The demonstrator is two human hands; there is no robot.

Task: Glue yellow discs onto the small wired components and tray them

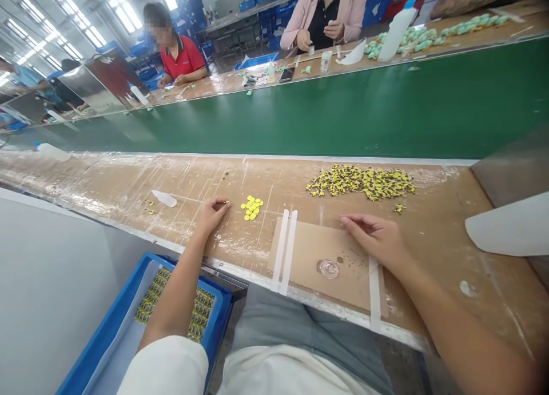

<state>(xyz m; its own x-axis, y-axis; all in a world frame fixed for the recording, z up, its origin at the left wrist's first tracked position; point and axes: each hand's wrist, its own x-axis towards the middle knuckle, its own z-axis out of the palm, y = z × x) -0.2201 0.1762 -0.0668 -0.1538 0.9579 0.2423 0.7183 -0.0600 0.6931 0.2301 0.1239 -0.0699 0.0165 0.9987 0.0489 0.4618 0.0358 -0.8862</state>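
My left hand (pixel 211 215) is closed in a pinch on a small yellow piece (pixel 227 202), too small to name closely. Just right of it lies a cluster of flat round yellow discs (pixel 252 207). Over the far right corner of a taped cardboard sheet (pixel 309 240), my right hand (pixel 380 240) has thumb and fingers pressed together; what is between them, if anything, I cannot make out. On the sheet sits a small clear round dish (pixel 328 268), with dark specks beside it. Beyond the right hand is a heap of small yellow-and-black pieces (pixel 360 182).
A blue tray (pixel 141 263) of yellow-and-black pieces stands below the table edge at left. A green conveyor belt (pixel 300 109) runs behind. A white curved object (pixel 510 226) is at right, a white bottle (pixel 54 151) at far left. Several people sit across the belt.
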